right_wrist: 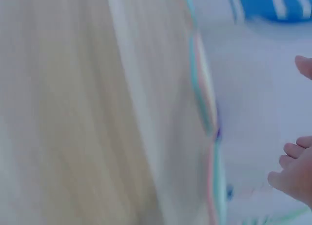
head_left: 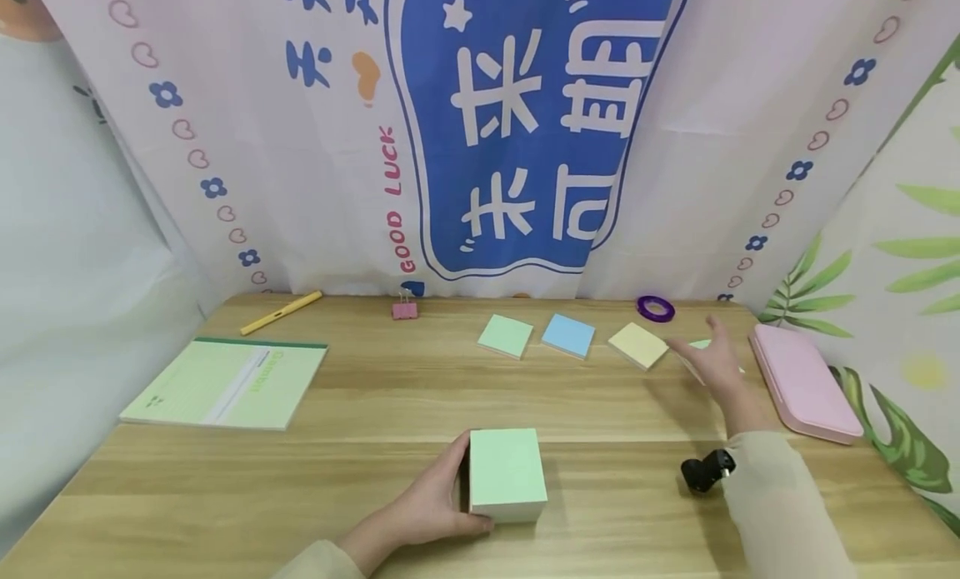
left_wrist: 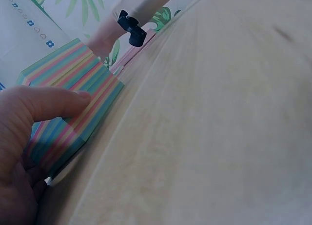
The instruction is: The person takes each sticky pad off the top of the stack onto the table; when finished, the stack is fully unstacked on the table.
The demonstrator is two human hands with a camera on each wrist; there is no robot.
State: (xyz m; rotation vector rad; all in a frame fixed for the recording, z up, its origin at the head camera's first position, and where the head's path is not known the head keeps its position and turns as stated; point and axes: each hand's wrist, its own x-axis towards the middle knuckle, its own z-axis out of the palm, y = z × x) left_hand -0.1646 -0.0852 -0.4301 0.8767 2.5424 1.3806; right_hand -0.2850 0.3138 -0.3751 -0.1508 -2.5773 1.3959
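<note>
Wood-grain table (head_left: 390,396) carries four thin square pastel paper pads (head_left: 567,336), we judge set out; thick green-topped striped paper block (head_left: 507,466), likely remainder, gripped in left hand (head_left: 429,504). Right hand (head_left: 720,372): fingers wide, empty, near rightmost pad (head_left: 701,344).

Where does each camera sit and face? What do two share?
Head: on the head, facing forward and down at the table; left hand, right hand and sleeves show.
Left wrist: on that wrist, facing the paper block; left hand and right forearm show.
Right wrist: on that wrist, facing table and hanging cloth; part of right hand shows.
Shared by head and left wrist: the paper block.
</note>
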